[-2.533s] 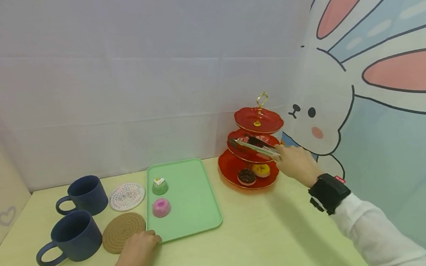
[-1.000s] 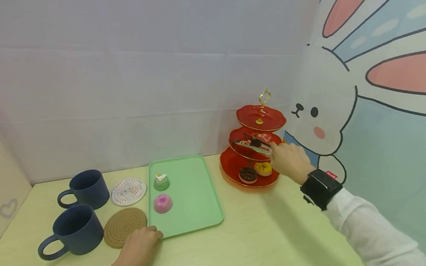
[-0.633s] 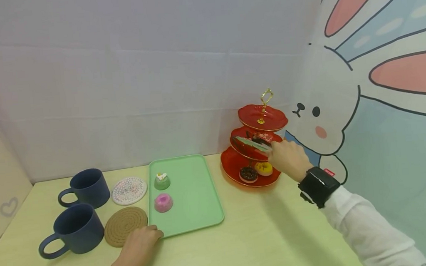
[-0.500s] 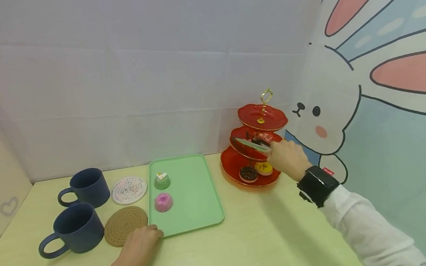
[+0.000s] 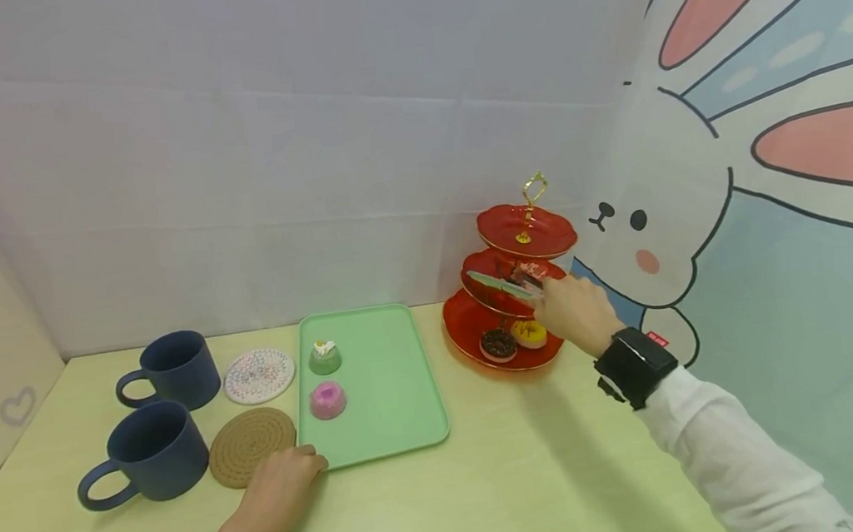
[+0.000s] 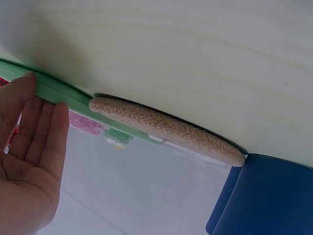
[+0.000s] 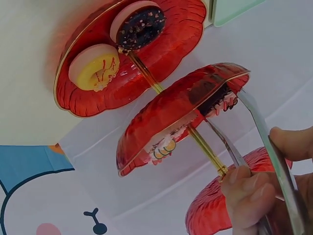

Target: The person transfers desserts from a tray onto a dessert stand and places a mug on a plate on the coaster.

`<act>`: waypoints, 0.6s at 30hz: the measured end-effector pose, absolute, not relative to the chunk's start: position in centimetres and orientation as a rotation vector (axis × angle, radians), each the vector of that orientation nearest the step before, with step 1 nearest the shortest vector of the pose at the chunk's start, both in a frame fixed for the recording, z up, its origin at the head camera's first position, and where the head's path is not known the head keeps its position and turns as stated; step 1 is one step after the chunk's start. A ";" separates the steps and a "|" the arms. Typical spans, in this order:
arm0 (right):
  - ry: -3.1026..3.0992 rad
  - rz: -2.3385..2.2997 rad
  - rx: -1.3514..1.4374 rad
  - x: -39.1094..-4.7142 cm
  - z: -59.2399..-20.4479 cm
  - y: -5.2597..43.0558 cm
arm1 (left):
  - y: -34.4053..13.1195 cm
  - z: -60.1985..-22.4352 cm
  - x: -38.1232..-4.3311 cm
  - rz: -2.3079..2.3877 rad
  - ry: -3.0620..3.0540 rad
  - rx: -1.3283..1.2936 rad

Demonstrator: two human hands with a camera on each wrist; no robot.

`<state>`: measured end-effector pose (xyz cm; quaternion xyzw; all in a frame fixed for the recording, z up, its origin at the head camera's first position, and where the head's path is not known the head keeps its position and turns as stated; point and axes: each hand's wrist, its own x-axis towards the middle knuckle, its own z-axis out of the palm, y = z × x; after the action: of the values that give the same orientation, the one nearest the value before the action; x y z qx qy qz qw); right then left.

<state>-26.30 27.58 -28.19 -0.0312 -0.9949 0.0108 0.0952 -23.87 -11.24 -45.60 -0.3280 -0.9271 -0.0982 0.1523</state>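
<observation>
My right hand [image 5: 576,313] grips metal tongs [image 7: 271,142] at the middle tier of a red three-tier cake stand [image 5: 469,333]. The tongs' two arms are spread on either side of a dark-topped small cake [image 7: 213,100]; whether both tips touch it I cannot tell. Another small cake with pink-white icing [image 7: 164,147] sits on that same tier. My left hand [image 5: 282,486] holds the near left corner of a green tray [image 5: 383,386], thumb and fingers on opposite sides of its rim [image 6: 63,93]. A green cake [image 5: 324,358] and a pink ring cake [image 5: 328,400] lie in the tray.
On the bottom tier are a chocolate donut [image 5: 498,345] and a yellow donut [image 5: 529,334]. Two blue mugs [image 5: 179,371] stand at the left. Between them and the tray lie a white speckled coaster [image 5: 259,375] and a brown woven coaster [image 5: 253,447]. A bunny-printed wall [image 5: 649,223] rises close on the right.
My right hand has shifted a little left and the tongs have turned slightly over the middle tier. The left hand stays on the tray corner. The head view has tilted slightly.
</observation>
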 end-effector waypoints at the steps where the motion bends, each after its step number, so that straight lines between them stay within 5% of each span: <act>1: -2.948 0.039 -0.090 -26.4 -28.2 27.7 | -11.2 -45.5 -23.8 -0.281 -2.660 -0.939; 18: -2.891 -0.124 -0.054 -26.1 -28.2 27.0 | -11.1 -45.5 -23.8 -0.289 -2.635 -0.938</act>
<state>-26.12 27.05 -28.17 -0.0184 -0.9913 -0.0424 0.1233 -23.78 -11.14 -45.52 -0.3290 -0.9244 -0.1013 0.1641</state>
